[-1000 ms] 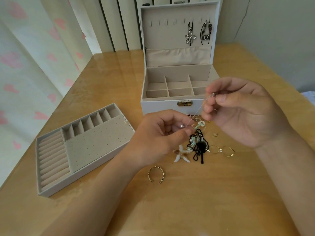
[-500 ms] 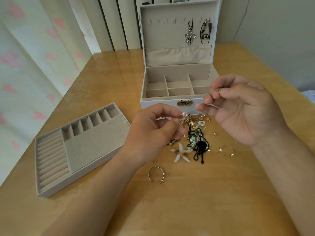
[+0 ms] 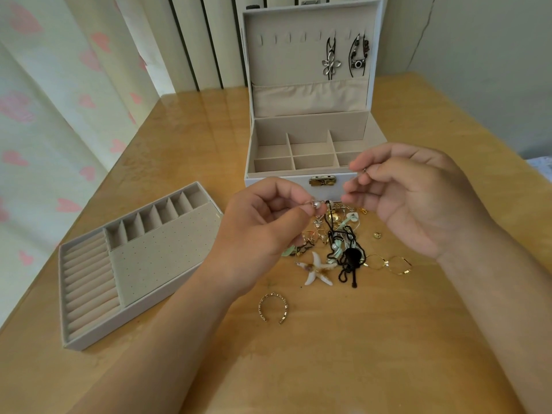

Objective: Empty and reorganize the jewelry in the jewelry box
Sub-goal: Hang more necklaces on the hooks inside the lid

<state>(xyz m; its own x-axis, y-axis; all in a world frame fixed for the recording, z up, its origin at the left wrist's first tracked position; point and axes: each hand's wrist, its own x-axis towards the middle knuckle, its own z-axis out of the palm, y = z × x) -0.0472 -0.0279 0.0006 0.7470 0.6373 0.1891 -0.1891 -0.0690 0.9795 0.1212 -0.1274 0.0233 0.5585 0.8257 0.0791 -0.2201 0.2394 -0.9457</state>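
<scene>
Necklace [image 3: 317, 205] — between left hand [image 3: 263, 231], right hand [image 3: 418, 201] grips

Jewelry box [image 3: 298, 186]: white outside, beige lining. Tray [image 3: 155, 252]: beige, dotted panel. Curtain [image 3: 44, 115]: pale with pink hearts. Table [image 3: 328, 354]: honey-coloured wood. Cord [image 3: 349, 258]: black. Starfish [image 3: 316, 268]: white and amber. Cuff [image 3: 273, 307]: gold.

**Two hands at work over the jewelry pile**

We see the left hand [image 3: 263, 231] pinching a small pearl piece [image 3: 317, 205] and the right hand [image 3: 418, 198] pinching a tiny metal bit, both raised above a tangled pile on the wooden table [image 3: 358, 354]. In the pile we make out a starfish pendant [image 3: 316, 268], a black cord [image 3: 349, 258] and gold hoops [image 3: 388, 264]. A cuff bracelet [image 3: 273, 307] lies apart. Behind stands the open jewelry box [image 3: 310, 122], and its tray [image 3: 161, 252] sits to the left.
</scene>
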